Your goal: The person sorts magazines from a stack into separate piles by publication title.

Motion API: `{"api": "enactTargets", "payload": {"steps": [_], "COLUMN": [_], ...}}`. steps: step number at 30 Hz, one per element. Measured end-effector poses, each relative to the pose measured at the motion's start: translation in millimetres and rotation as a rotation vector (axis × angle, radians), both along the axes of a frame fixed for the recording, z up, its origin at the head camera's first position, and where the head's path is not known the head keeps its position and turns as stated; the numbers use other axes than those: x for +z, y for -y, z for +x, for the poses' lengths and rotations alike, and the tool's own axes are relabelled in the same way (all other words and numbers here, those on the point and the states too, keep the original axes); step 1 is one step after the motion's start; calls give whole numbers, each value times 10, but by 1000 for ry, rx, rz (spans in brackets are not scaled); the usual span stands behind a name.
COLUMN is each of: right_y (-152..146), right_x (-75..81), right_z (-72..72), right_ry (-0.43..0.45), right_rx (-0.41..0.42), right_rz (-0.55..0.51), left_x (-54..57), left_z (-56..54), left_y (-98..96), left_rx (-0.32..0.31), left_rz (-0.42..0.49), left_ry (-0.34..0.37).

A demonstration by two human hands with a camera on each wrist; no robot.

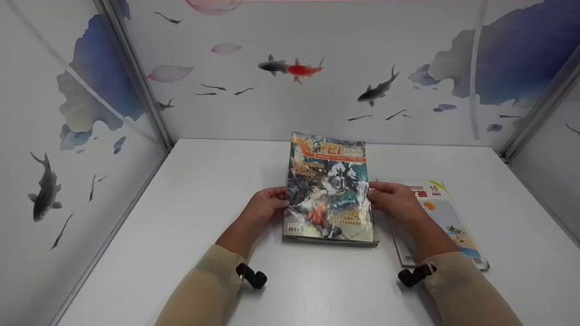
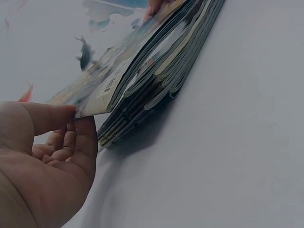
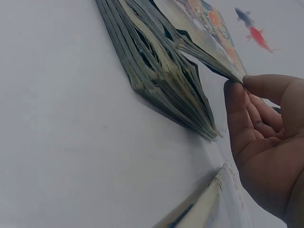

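A stack of magazines [image 3: 156, 66] lies near the middle of the white table. Its top magazine [image 1: 328, 190] has a colourful illustrated cover with an orange and yellow title. My left hand [image 1: 268, 206] pinches that magazine's left edge between thumb and fingers. On the opposite edge my right hand [image 1: 394, 201] pinches it the same way. Both wrist views show the top magazine lifted at its sides, with a gap between it and the magazines below. The left wrist view has the thumb [image 2: 52, 116] on the cover and the fingers beneath.
Under my right forearm lies another magazine pile [image 1: 453, 222] with a beach picture and the number 16 on its cover. White panels [image 1: 317, 104] painted with fish and leaves stand at the back and sides of the table [image 1: 195, 181].
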State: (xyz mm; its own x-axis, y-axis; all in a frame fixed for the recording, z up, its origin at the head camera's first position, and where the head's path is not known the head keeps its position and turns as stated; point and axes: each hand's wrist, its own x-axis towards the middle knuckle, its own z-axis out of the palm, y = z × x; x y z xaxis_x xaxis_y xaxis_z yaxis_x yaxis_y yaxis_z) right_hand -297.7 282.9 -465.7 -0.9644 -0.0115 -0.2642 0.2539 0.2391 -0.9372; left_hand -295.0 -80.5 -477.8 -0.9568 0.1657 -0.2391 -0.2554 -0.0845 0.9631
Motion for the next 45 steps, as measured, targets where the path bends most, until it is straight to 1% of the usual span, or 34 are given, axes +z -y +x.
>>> {"api": "enactTargets", "payload": {"steps": [3,8,11,13,16,19,22,24,31,37,41,45], "right_y": [2,75,162,227,323,426,546,646,1081,1478,1721,1946], "right_x": [5,-6,-8,1,28,68,110,137,191,161,139,130], "right_z": [5,28,57,71,84,89,93,98,82,69,67,60], "right_ry": [1,-16,-42,-58,-65,-43,-22,-24,-37,-71,-81,-58], "right_rx": [3,39,71,76,51,18,-1,5,7,49,71,67], "right_rz": [-46,-132,-124,-107,-105,-120,-126,-142,-181,-232,-270,-311], "left_x": [20,38,47,58,79,94,104,105,80,75,76,69], "left_z": [1,3,4,3,7,8,10,12,37,94,125,164], "left_y": [17,75,114,144,208,311,437,530,893,1302,1551,1757], "left_rx": [12,30,45,57,66,77,88,97,163,201,214,210], "left_rz": [12,24,40,58,75,93,102,105,77,49,35,56], "left_ry": [18,38,49,54,60,58,54,47,44,61,62,52]}}
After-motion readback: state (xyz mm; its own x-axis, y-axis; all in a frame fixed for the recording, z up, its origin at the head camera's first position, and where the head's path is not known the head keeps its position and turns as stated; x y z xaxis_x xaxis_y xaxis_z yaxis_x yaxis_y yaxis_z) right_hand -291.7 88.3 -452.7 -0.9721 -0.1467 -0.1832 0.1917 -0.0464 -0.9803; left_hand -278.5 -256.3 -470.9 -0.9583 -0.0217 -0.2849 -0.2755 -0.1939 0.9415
